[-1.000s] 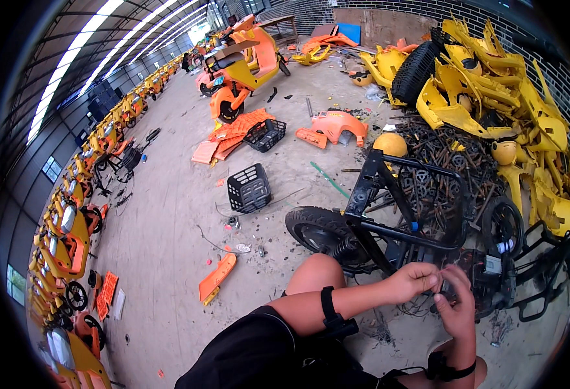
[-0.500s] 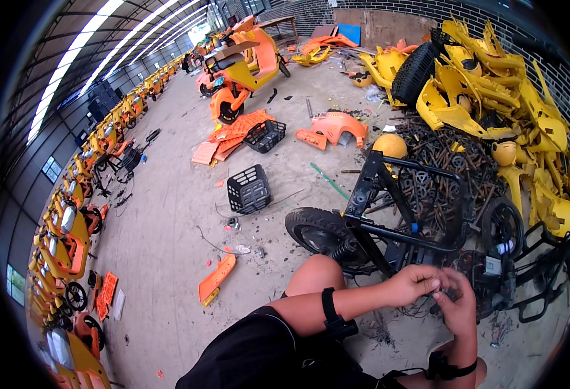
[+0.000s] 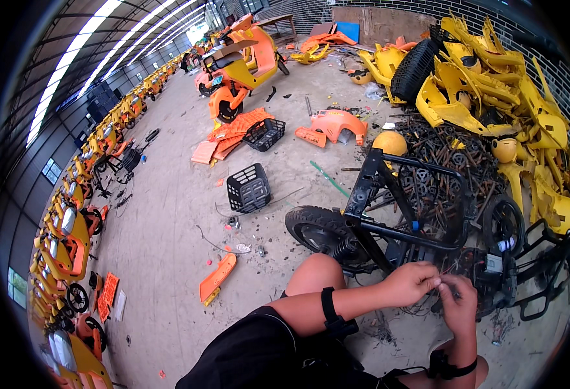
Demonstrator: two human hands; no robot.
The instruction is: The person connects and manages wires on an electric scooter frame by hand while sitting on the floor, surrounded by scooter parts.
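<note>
My left hand (image 3: 415,284) and my right hand (image 3: 459,302) meet fingertip to fingertip over a stripped black scooter frame (image 3: 405,236). Both are closed in a pinch on what look like thin wires (image 3: 451,264), mostly hidden by the fingers. The frame lies tipped on the floor in front of me. Its wheel with a black tyre (image 3: 320,230) points left, near my knee. Just right of my hands sits a dark unit with a grey box (image 3: 493,263) on it, next to loose cables.
Behind the frame are piled rusty metal parts (image 3: 427,162) and yellow body panels (image 3: 486,84). Black crates (image 3: 249,188), an orange panel strip (image 3: 217,277) and an orange shell (image 3: 337,126) lie on the floor. An orange-yellow scooter (image 3: 243,71) stands farther back; parked scooters (image 3: 68,240) line the left.
My hands have shifted slightly, with the right fingers drawn a little closer together at the left fingertips. The frame and the things around it stay put.
</note>
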